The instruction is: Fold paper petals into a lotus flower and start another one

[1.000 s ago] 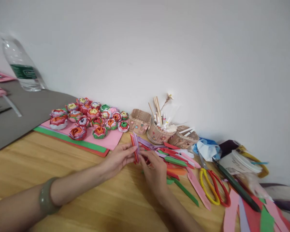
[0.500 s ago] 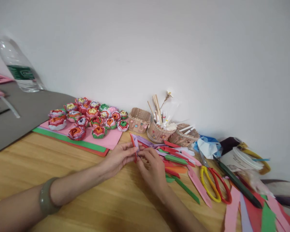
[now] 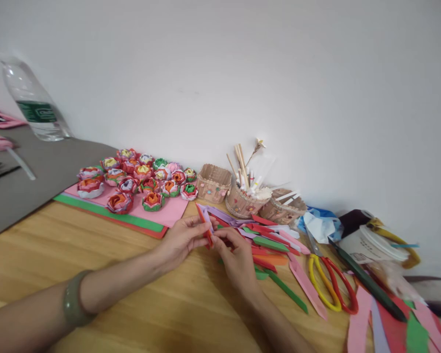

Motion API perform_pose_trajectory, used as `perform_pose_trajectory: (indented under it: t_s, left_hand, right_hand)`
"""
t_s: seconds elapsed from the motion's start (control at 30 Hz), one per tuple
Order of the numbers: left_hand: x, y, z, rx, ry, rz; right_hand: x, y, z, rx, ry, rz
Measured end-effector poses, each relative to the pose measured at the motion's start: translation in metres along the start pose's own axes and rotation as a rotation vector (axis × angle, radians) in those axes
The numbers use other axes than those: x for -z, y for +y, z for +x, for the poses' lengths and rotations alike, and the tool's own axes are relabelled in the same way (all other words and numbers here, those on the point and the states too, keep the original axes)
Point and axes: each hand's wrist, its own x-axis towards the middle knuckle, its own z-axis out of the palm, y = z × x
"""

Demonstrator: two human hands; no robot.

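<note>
Over the wooden table, my left hand (image 3: 182, 239) pinches a small folded paper strip (image 3: 203, 214), red outside with a purple layer inside. My right hand (image 3: 238, 258) has its thumb and fingertips closed on the strip's lower end. The fingers partly cover that end, so its shape there is hidden. Just beyond my right hand lies a heap of folded paper strips (image 3: 270, 242) in red, green, purple, pink and orange. Several paper flowers (image 3: 153, 200) sit in rows on pink paper (image 3: 172, 210) to the left.
Behind the heap stand decorated baskets (image 3: 213, 185), one with sticks and a dried flower. Scissors (image 3: 325, 279), a dark green cutter-like tool (image 3: 371, 282), a white tub (image 3: 375, 245) and cut paper strips (image 3: 359, 318) lie right. A bottle (image 3: 36, 110) stands on the grey mat (image 3: 69, 159).
My right fingers have shifted slightly down to the folded strip's lower end, and the strip tilts a little more. The whole view has moved slightly.
</note>
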Motion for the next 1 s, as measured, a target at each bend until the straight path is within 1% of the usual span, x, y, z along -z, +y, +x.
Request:
perform_pose_trajectory:
  t_s: [0.07,0.27,0.37,0.47,0.63,0.8,0.93,1.0]
  left_hand:
    - [-0.0001,0.0005,0.0002,-0.009,-0.001,0.017]
    - [-0.0017,0.0022,-0.0011,-0.009,-0.070,0.059]
    - [-0.0015,0.0021,-0.0015,-0.013,-0.074,0.073]
    - [-0.0009,0.0017,-0.0008,-0.032,-0.059,0.094]
    - [-0.0008,0.0021,0.0001,-0.041,-0.080,0.092]
    - [0.0002,0.0023,-0.0007,-0.017,-0.082,0.126]
    - [0.0011,0.0009,-0.0002,-0.003,-0.065,0.180]
    - [0.0011,0.0004,0.0002,0.018,-0.073,0.243]
  right_hand:
    - [-0.0002,-0.0004,0.0003,-0.021,0.002,0.014]
    - [0.0006,-0.0008,0.0024,-0.138,0.013,0.132]
    - [0.0017,0.0002,0.0030,-0.138,0.014,0.148]
    - [0.0028,0.0012,0.0029,-0.145,-0.012,0.142]
    - [0.0047,0.0025,0.0041,-0.149,-0.043,0.111]
    - [0.0043,0.0016,0.0040,-0.107,-0.045,0.041]
    - [0.0059,-0.0002,0.0026,-0.077,-0.098,-0.014]
    - [0.0091,0.0003,0.0034,-0.086,-0.053,-0.052]
